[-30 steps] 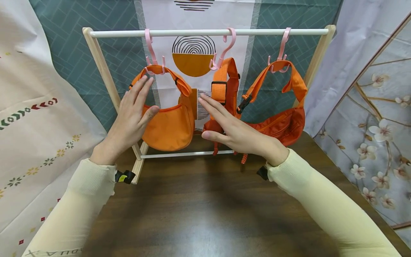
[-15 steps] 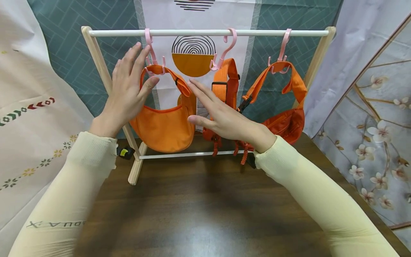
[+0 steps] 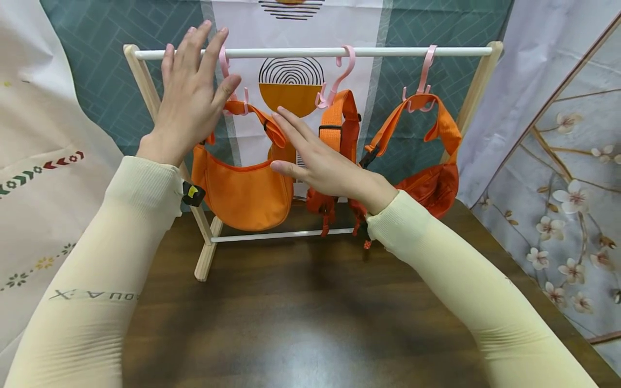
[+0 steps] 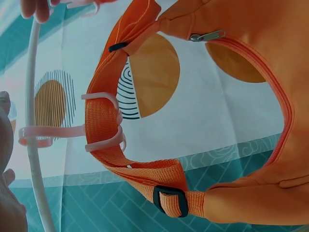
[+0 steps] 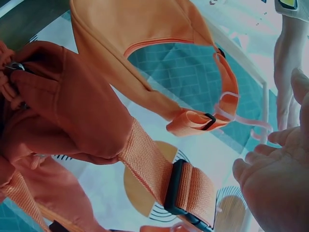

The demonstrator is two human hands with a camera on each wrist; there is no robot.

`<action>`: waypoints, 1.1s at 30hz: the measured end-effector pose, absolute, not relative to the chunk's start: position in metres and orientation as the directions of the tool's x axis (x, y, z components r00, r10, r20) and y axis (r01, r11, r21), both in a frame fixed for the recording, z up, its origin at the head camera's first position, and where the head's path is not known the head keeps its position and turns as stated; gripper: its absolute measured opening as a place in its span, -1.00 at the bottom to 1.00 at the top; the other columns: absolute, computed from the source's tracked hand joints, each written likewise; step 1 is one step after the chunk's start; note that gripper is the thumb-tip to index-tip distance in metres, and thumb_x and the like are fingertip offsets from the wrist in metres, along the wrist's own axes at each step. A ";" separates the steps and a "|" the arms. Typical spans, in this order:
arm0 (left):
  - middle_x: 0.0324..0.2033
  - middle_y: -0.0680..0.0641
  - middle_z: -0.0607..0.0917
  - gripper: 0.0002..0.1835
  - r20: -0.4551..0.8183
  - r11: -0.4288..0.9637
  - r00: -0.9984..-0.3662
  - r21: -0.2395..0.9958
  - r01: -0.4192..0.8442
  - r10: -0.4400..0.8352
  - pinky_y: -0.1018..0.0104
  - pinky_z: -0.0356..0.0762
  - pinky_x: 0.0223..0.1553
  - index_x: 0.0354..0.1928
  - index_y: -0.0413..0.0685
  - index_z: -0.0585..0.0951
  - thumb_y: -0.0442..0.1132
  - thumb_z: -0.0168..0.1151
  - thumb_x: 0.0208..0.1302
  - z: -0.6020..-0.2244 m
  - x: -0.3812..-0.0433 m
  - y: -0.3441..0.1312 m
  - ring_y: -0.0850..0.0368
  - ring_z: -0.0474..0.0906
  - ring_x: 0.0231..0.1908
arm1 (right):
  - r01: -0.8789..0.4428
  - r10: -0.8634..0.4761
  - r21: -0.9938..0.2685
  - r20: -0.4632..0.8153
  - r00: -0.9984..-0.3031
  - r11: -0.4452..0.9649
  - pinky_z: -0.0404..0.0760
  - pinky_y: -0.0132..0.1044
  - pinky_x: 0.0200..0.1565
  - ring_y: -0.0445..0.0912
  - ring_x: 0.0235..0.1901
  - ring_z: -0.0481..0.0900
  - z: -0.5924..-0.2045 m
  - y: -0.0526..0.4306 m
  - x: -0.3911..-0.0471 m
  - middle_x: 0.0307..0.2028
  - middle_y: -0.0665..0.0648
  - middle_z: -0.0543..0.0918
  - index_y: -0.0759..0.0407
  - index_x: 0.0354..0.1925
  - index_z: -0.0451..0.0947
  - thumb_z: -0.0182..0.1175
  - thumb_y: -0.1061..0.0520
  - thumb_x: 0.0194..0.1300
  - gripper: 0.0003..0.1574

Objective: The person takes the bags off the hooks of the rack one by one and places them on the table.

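An orange shoulder bag [image 3: 247, 194] hangs by its strap from a pink hook [image 4: 104, 121] on the left part of the rack's white rail [image 3: 291, 52]. My left hand [image 3: 189, 94] is raised in front of that hook, fingers straight and spread, holding nothing. Lower, in front of the bag's right side, my right hand [image 3: 325, 159] reaches leftward with straight fingers and nothing in its grasp. Behind it hangs a darker orange bag [image 5: 82, 101] with a buckled strap [image 3: 331, 126], partly hidden by the hand. Whether either hand touches anything is unclear.
A red-orange waist bag [image 3: 434, 186] hangs from another pink hook [image 3: 425, 73] at the right. Wooden legs [image 3: 477, 97] hold up the rack on a dark wooden table [image 3: 310, 312]. Patterned cloths [image 3: 577, 215] surround it.
My left hand has risen from in front of the shoulder bag to the level of the rail. My right hand has moved left and up. The bags hang where they were.
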State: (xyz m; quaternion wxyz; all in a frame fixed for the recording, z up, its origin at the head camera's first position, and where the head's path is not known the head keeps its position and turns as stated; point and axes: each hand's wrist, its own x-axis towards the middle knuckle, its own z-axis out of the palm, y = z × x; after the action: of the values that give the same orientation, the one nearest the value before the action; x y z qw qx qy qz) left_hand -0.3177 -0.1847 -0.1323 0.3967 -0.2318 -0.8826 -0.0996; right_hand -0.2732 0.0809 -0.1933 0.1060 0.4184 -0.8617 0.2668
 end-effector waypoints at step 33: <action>0.36 -0.13 0.46 -0.33 0.849 0.889 -0.489 0.051 0.456 0.202 0.11 -0.50 0.56 0.52 0.01 0.35 0.24 -0.23 0.60 -0.143 -0.355 -0.178 -0.04 0.21 0.46 | -0.503 -0.308 -0.495 0.425 -0.851 0.708 0.42 -0.26 0.26 -0.04 0.13 0.46 -0.187 0.001 -0.344 0.30 0.20 0.44 0.14 0.64 0.01 0.08 0.00 0.62 -0.17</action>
State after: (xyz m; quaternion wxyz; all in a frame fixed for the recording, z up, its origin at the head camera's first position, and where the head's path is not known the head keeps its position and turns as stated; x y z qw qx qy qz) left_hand -0.3547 -0.1784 -0.1432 0.4671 -0.1931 -0.8521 -0.1357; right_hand -0.3442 0.0010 -0.1873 0.1576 0.2227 -0.9106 0.3106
